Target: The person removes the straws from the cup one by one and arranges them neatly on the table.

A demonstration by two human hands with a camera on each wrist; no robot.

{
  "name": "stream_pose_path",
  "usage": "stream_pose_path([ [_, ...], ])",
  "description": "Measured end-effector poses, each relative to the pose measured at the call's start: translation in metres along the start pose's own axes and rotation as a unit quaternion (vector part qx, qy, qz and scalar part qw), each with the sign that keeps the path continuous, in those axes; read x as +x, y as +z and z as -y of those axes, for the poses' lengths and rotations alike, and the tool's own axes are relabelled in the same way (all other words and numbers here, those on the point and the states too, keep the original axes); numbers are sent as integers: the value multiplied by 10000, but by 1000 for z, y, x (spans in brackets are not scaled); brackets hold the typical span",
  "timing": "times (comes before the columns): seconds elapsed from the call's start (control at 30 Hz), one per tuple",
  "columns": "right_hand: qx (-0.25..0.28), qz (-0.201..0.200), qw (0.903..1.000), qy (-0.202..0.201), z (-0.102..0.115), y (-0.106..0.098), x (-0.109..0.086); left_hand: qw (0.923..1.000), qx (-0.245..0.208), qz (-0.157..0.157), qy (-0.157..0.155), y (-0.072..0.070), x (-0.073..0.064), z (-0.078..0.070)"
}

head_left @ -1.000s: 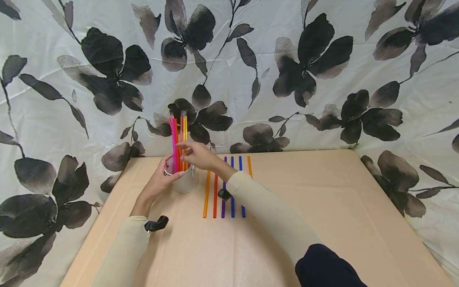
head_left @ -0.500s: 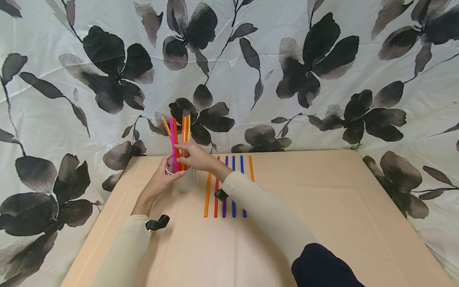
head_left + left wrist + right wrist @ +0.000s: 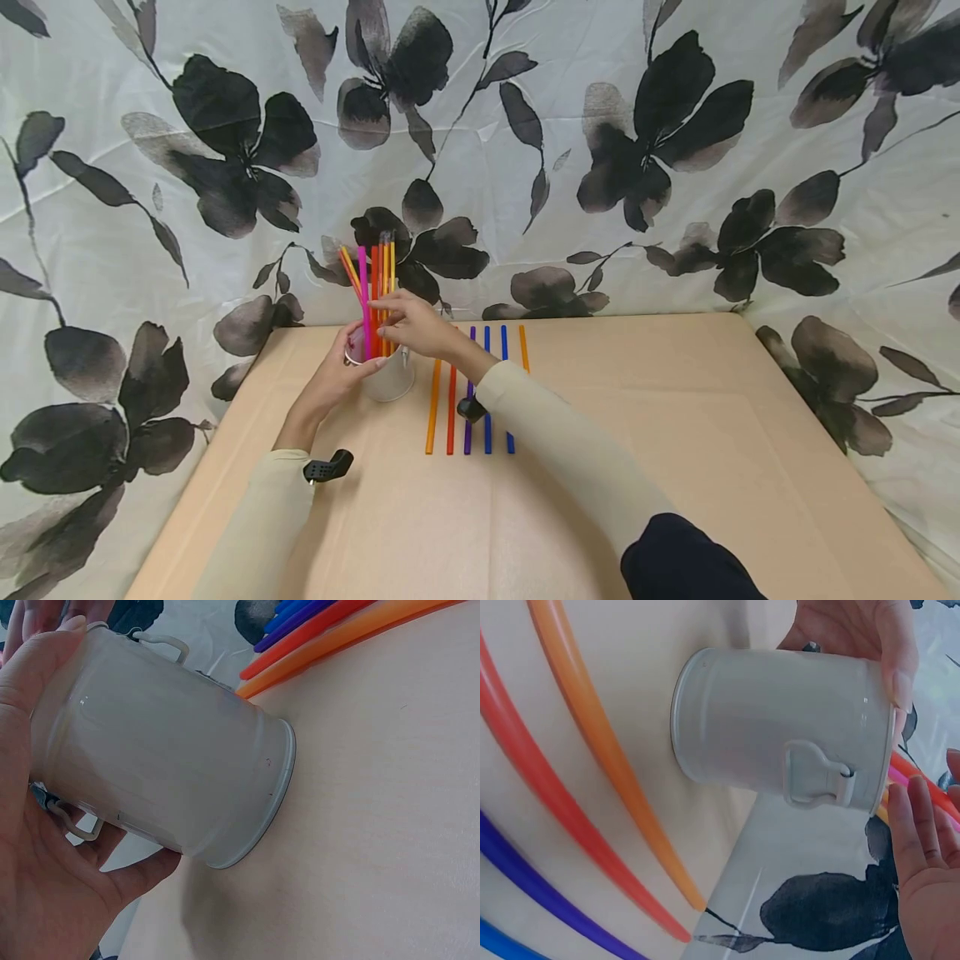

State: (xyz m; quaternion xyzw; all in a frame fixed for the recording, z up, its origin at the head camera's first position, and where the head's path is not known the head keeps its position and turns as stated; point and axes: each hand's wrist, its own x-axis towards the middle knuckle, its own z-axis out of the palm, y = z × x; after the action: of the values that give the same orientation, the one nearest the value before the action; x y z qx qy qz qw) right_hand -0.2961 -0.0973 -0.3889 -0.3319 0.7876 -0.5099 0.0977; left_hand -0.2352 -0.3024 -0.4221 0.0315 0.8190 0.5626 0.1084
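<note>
A small white metal pail (image 3: 387, 379) with little loop handles stands at the table's far left, several colourful drinking straws (image 3: 377, 271) sticking up out of it. My left hand (image 3: 335, 371) grips the pail from the left, thumb along the rim and fingers round its side, as the left wrist view (image 3: 52, 885) also shows. My right hand (image 3: 416, 327) is over the pail's mouth among the straws. In the right wrist view, this hand's fingers (image 3: 922, 825) are extended beside the pink and red straws, a gap between them and the digit opposite.
Right of the pail, a row of straws lies on the table (image 3: 637, 467): an orange straw (image 3: 432, 412), a red one (image 3: 451, 417), a purple one (image 3: 468, 437), two blue ones and another orange straw (image 3: 523, 346). A floral cloth (image 3: 525, 167) hangs behind the table.
An orange straw in the pail came to lean left of the pink one. My right hand dipped left, then came slightly back right. My left hand keeps its grip on the pail.
</note>
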Motion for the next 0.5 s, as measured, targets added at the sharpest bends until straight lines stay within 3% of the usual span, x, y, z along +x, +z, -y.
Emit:
stream_pose_path([
  [0.5,359,-466,9962,-643,-6,-27,-15,10000,-30,-13,-72,2,-3,-4],
])
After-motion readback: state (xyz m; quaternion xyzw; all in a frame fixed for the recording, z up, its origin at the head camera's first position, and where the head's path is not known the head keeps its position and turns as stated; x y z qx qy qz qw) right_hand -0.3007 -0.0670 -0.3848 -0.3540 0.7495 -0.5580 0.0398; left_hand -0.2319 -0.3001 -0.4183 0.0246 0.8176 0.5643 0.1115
